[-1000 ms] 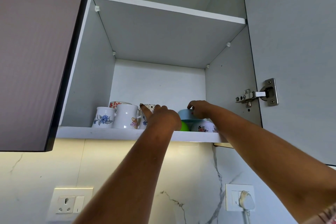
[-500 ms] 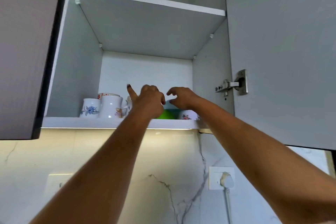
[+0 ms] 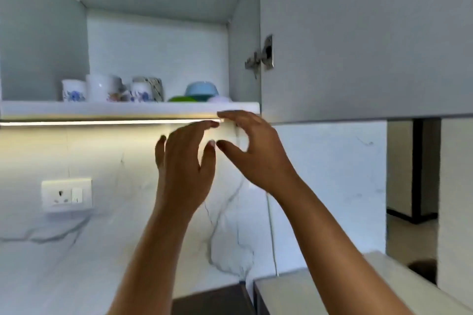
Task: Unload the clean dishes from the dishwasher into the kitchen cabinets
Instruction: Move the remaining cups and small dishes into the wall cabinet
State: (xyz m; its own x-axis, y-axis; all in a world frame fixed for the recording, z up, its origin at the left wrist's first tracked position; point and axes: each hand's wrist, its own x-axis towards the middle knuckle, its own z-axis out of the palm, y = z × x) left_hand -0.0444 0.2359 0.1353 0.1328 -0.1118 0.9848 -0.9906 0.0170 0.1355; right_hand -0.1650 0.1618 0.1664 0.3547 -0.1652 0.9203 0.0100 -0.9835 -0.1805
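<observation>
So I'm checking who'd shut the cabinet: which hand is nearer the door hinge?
Right. The right hand is below the hinge, by the shelf's right end; the left hand is lower and further left.

A single head-worn wide-angle camera looks forward and upward from below the open wall cabinet [image 3: 158, 107], so the underside light strip [image 3: 110, 123] and the bottom shelf's front edge cross the upper half of the frame. It sits close enough that both forearms rise from the bottom edge, with the left hand [image 3: 183, 161] and right hand [image 3: 252, 151] near centre. The open cabinet door [image 3: 358, 33] fills the upper right, and the marble backsplash [image 3: 89, 238] fills the lower left; edges look blurred.
</observation>
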